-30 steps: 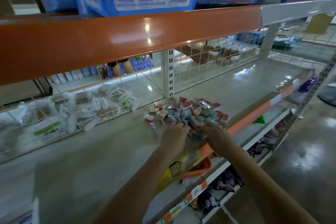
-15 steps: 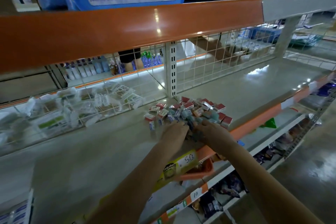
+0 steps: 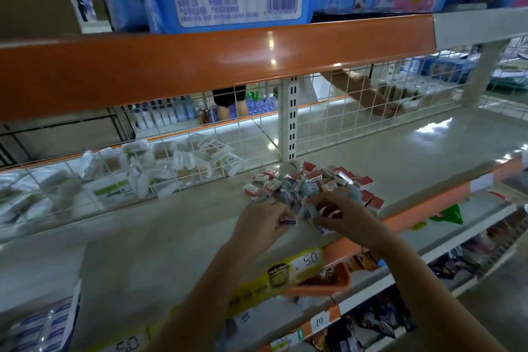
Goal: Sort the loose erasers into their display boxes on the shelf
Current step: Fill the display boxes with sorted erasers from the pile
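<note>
Erasers point(image 3: 311, 184) lie heaped just beyond both hands, touching fingertips.

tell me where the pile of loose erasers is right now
In the head view the pile of erasers lies right of centre on the grey shelf, just before the white upright post, with both hands at its near edge.

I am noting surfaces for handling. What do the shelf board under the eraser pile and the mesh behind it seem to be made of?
Shelf board: probably painted metal, smooth and semi-gloss, since it mirrors the ceiling lights. Mesh: thin white wire grid, likely coated steel. Eraser pile: printed paper sleeves, it seems.
</note>
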Available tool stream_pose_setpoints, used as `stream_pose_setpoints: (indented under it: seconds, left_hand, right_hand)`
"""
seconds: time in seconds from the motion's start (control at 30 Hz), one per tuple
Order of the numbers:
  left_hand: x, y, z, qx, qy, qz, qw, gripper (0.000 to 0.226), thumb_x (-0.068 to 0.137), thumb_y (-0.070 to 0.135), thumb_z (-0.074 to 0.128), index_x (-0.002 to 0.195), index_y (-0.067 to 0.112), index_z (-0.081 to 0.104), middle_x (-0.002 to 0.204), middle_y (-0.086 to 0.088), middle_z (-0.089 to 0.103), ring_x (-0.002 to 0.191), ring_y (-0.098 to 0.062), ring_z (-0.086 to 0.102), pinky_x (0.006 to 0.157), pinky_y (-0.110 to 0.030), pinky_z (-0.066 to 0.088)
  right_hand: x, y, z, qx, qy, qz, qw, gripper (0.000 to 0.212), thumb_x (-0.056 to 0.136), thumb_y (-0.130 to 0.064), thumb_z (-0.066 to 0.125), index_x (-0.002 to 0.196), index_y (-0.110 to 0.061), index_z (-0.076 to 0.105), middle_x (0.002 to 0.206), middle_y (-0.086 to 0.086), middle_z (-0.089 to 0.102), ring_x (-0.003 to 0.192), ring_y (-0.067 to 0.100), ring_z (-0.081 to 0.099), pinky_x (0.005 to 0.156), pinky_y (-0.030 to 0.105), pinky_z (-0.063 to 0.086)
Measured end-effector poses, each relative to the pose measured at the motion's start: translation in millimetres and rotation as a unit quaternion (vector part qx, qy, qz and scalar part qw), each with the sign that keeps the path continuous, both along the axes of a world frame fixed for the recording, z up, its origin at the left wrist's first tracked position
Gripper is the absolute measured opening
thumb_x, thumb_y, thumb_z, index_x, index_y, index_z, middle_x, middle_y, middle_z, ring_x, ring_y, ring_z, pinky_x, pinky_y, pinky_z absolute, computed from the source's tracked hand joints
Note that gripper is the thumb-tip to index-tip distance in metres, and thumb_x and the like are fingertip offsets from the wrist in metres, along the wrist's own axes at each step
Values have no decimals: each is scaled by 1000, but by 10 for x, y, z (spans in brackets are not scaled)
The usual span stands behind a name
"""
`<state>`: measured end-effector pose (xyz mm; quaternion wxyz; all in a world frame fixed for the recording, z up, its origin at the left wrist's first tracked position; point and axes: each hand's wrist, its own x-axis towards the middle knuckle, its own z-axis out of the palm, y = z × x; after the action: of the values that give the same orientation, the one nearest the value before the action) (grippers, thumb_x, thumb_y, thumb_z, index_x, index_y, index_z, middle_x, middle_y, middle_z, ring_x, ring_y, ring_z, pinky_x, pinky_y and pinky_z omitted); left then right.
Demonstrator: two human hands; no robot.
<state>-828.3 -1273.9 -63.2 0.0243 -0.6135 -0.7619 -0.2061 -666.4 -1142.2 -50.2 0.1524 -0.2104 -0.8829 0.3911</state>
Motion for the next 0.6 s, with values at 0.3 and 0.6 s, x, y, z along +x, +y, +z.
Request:
stream_pose_setpoints:
  seconds: [0.3, 0.6]
  left_hand:
    - [-151, -860, 139, 83, -122, 94, 985, 23, 87, 23, 64, 109, 27, 65, 105, 11, 64, 94, -5, 58, 81, -23, 48]
    - [-404, -1799, 217, 109, -96, 177, 973, 24, 83, 18, 68, 106, 24, 67, 98, 8, 61, 84, -7, 59, 77, -24, 51]
  right_hand:
    - [-247, -521, 40, -301, 116, 92, 942, 27, 79, -6, 67, 104, -8, 57, 102, 9, 67, 97, 25, 64, 83, 37, 53]
    - [-915, -1256, 54, -348, 133, 165, 913, 37, 68, -13, 78, 98, -3, 59, 98, 6, 66, 93, 22, 63, 81, 30, 53]
